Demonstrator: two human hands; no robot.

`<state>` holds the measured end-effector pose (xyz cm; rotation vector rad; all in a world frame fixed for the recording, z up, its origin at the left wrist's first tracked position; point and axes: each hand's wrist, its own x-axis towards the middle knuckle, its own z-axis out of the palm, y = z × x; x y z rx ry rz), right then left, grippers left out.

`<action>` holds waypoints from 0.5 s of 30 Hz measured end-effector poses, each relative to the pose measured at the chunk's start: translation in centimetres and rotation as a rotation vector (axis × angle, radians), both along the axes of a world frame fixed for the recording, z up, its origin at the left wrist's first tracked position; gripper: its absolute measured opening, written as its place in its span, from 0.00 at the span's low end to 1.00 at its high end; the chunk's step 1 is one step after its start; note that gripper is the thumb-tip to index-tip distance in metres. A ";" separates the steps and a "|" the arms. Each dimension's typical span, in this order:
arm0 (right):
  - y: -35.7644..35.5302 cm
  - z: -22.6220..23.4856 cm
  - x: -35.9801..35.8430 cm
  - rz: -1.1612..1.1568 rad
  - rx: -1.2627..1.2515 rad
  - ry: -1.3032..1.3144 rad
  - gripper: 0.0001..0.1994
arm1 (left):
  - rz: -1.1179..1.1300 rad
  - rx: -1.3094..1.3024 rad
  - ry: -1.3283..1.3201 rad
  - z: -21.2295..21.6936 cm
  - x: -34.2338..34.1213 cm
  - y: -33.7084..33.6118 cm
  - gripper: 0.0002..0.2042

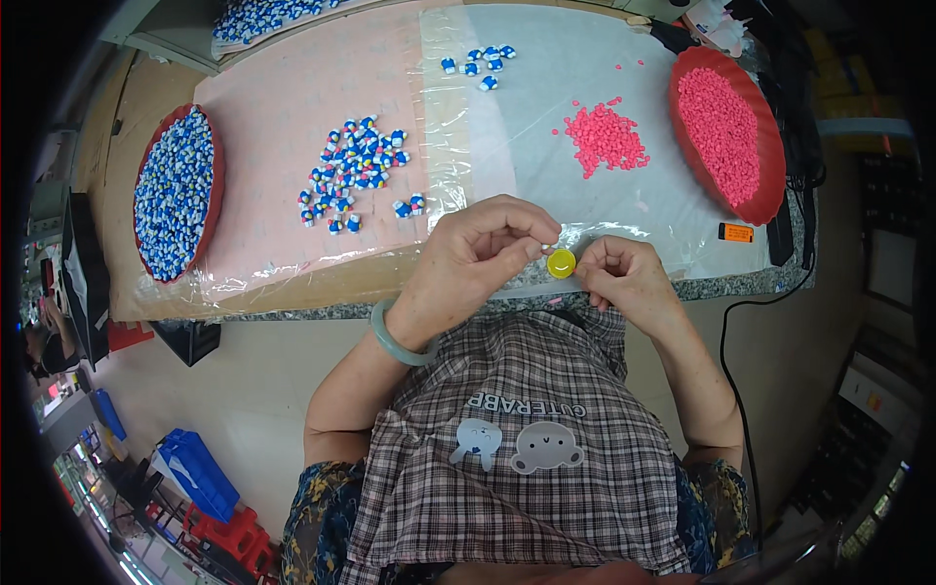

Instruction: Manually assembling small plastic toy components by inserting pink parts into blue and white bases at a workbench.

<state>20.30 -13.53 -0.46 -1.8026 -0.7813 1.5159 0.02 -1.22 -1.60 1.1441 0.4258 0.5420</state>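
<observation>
My left hand (492, 244), with a pale green bangle (398, 336) at the wrist, is closed in a pinch at the table's near edge. A tiny whitish bit shows at its fingertips, too small to name. Just below those fingertips sits a small round yellow pot (561, 263) with a shiny top. To the right of the pot, my right hand (629, 278) has its thumb and fingers pressed together; what they hold, if anything, is hidden. Beyond my hands lie a loose heap of small pink pieces (606, 136) and a scatter of small blue-and-white figures (353, 161).
At the left stands a red dish (218, 185) full of blue-and-white pieces; at the right, another red dish (775, 146) holds pink pieces. Several figures (473, 68) lie farther back. An orange-and-black box (736, 233) is near the right edge, where a black cable (726, 341) hangs down.
</observation>
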 end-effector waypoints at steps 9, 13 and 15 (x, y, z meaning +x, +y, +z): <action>0.6 0.5 -0.1 0.030 -0.033 -0.062 0.04 | 0.036 -0.048 0.059 0.1 -0.1 -0.2 0.07; 1.0 1.3 -0.8 0.105 0.023 -0.250 0.04 | 0.041 -0.037 0.043 -0.2 -0.4 -0.1 0.08; 1.2 2.0 -1.5 0.209 0.143 -0.513 0.04 | 0.016 -0.049 0.090 0.1 -0.5 0.0 0.08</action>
